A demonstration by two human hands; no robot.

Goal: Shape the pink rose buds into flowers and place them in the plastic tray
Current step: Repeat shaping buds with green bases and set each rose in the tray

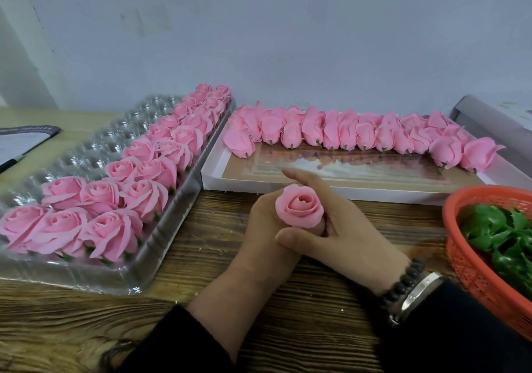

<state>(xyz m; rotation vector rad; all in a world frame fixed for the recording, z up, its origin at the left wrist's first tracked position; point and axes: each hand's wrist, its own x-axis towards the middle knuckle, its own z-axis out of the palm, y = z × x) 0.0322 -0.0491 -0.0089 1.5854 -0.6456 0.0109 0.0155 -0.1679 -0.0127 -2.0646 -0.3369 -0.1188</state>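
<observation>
Head view, looking forward and down, close over wooden table (288,329)

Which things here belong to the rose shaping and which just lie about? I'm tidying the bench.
Job: held rose bud, left hand, right hand, plastic tray, shaped roses, unshaped buds in the white box.
Lying about: red basket of green leaves, notebook.

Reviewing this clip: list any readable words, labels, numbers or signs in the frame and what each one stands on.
No text can be read in this frame.
Dark-edged printed sheet at the far left of the table: carries lines of print, too small and blurred to read.
White flat box with a brown printed base under the unshaped pink rose buds: a picture only, no legible words.
Clear plastic tray, orange mesh basket, silver bracelet: no visible markings.
</observation>
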